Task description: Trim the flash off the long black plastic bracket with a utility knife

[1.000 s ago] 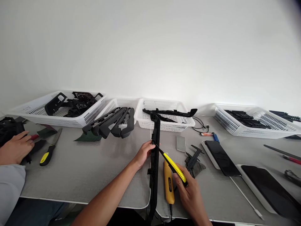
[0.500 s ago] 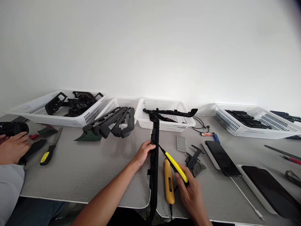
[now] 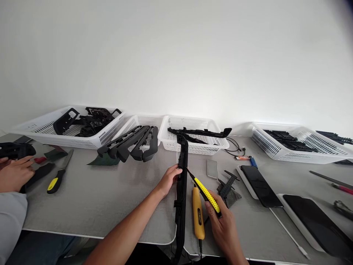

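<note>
My left hand [image 3: 168, 181] is closed around the upper half of a long black plastic trim strip [image 3: 180, 206], thumb on its face. The strip stands lengthwise in front of me, its lower end past the table's front edge. In my right hand [image 3: 223, 221] is a utility knife [image 3: 205, 192] with a ribbed yellow handle and dark blade. Its tip is at the strip's right edge, level with my left thumb; whether it touches, I cannot tell. Between the strip and my right hand lies a yellow corded power tool [image 3: 198, 213]. A black calliper-like tool [image 3: 227, 187] rests to the right.
White baskets [image 3: 190, 148] of black parts line the wall. Grey trim pieces [image 3: 132, 145] overhang one. Phones [image 3: 260, 184], a white cable [image 3: 289, 232] and a lighter [image 3: 252, 161] lie right. At left are a file [image 3: 56, 180] and another person's hand [image 3: 18, 173] holding a black part.
The strip's upper end has tilted slightly to the right, and the knife tip has shifted with it. Both hands keep their grips. At left, the other person's hand has moved slightly.
</note>
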`<state>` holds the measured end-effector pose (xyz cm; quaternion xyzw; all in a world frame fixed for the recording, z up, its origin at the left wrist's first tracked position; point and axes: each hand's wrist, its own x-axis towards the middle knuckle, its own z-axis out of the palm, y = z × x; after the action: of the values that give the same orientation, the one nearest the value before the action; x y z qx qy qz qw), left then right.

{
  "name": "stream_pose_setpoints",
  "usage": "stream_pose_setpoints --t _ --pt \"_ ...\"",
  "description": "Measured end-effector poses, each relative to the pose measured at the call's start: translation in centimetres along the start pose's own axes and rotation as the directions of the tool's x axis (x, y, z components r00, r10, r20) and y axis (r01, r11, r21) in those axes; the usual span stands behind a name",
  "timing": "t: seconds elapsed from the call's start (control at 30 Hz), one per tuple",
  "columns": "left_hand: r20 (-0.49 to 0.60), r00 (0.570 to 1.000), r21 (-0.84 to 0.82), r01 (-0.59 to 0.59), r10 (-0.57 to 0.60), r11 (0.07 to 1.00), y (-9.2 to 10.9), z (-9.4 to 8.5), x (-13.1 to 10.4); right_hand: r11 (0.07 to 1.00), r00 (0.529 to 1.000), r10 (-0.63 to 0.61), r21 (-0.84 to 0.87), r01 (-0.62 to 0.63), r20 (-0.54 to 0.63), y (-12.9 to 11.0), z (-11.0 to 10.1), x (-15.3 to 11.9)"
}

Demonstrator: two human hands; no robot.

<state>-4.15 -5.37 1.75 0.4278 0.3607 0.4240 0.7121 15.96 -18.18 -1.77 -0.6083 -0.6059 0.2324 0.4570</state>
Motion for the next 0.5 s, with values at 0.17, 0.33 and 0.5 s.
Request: stream_pose_setpoints --t 0.17,0.33,0.5 --pt "0.01 1.0 -0.042 -0.001 0.001 0.999 -0.22 -0.18 0.03 1.0 0.999 -0.003 0.008 0.003 0.037 0.19 0.1 -0.08" --pt "-0.006 1.0 -0.055 0.02 -0.02 0.998 -0.46 -0.37 0.34 0.999 0.999 -0.032 0.015 0.032 0.042 0.1 0.09 -0.08" --pt "0.002 1.0 -0.018 0.023 -0.023 1.0 -0.61 -0.39 0.35 0.998 0.998 -0.054 0.022 0.054 0.045 0.0 0.06 -0.07"
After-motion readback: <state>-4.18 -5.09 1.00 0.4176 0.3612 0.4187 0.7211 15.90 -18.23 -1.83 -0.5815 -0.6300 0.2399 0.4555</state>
